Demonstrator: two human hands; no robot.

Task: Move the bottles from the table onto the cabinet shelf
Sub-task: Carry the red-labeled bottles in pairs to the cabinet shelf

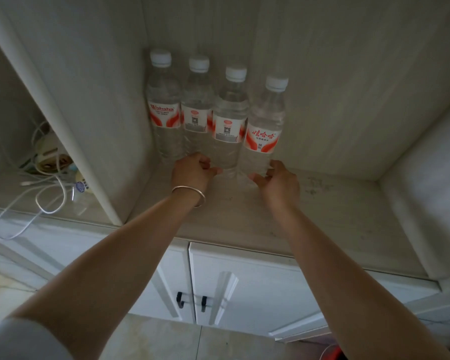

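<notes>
Bottles [213,113] upright on shelf [322,203], hands [192,172] at bases

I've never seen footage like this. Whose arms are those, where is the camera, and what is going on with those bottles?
There is no machine here: a person wears a camera on the head, so you look down along their own two arms. Four clear water bottles with white caps stand upright in a row on the cabinet shelf, from the leftmost bottle to the rightmost bottle. The left hand, with a bracelet at the wrist, sits at the base of the middle bottles. The right hand curls around the base of the rightmost bottle. Whether either hand truly grips is hard to tell. White cables lie in the neighbouring compartment, and white cabinet doors are below.
</notes>
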